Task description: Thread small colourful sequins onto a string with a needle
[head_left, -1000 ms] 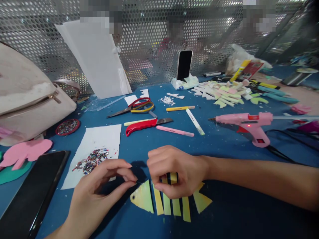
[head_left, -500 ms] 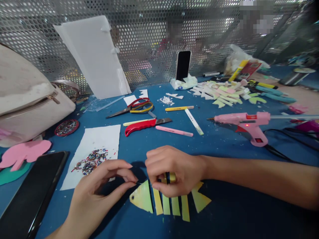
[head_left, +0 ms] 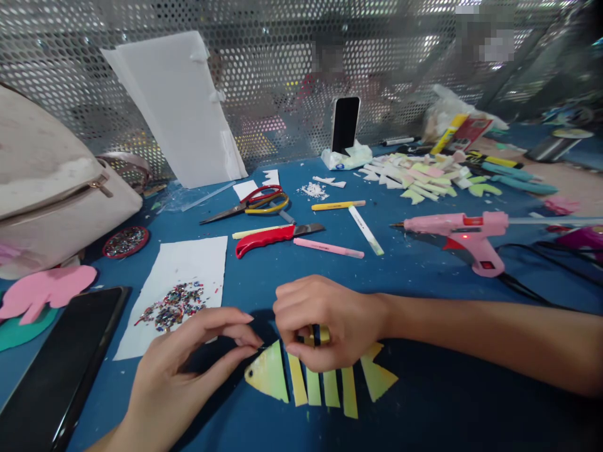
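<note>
A fish cut from yellow-green paper lies on the blue table in separate pieces. Its head piece (head_left: 269, 375) has a small black eye and points left. Several strips (head_left: 331, 388) form the body, and the tail piece (head_left: 378, 378) is at the right. My left hand (head_left: 198, 358) pinches thumb and fingers together just above the head piece; whatever is between the fingertips is too small to make out. Curled over the upper ends of the strips is my right hand (head_left: 325, 323), its fingers closed and their contents hidden.
Sequins (head_left: 176, 304) lie on white paper at the left, near a black phone (head_left: 61, 370). Scissors (head_left: 249, 204), a red-handled knife (head_left: 268, 238) and markers (head_left: 330, 248) lie ahead. A pink glue gun (head_left: 461, 229) with a lit light rests at the right, beyond it paper scraps (head_left: 414, 176).
My left hand has shifted very slightly to the right, its fingertips closer to the head piece. My right hand and the fish pieces stay almost the same.
</note>
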`<state>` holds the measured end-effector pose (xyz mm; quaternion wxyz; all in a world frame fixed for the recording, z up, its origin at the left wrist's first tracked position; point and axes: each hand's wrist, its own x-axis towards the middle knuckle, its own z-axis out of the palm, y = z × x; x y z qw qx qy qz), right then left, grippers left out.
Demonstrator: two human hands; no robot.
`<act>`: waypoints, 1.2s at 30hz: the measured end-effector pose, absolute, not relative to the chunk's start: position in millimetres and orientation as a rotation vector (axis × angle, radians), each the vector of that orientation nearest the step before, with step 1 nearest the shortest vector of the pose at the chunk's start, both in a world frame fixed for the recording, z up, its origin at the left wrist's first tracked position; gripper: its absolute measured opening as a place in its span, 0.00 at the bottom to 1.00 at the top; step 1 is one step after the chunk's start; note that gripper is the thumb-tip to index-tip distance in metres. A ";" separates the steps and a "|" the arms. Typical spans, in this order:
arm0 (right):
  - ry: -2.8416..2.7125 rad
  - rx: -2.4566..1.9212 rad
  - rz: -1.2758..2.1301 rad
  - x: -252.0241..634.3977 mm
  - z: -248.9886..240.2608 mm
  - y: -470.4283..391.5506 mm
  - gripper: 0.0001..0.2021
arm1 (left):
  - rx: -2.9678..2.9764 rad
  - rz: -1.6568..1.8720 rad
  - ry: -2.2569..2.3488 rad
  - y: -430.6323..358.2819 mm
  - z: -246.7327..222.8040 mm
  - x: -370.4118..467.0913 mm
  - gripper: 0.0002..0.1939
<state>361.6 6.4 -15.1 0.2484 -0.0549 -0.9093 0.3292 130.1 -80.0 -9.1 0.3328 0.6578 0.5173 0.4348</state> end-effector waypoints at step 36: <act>-2.599 -0.165 0.687 361.1 -14.9 6.3 0.12 | 2.037 1.114 1.232 -81.2 -15.7 120.8 0.14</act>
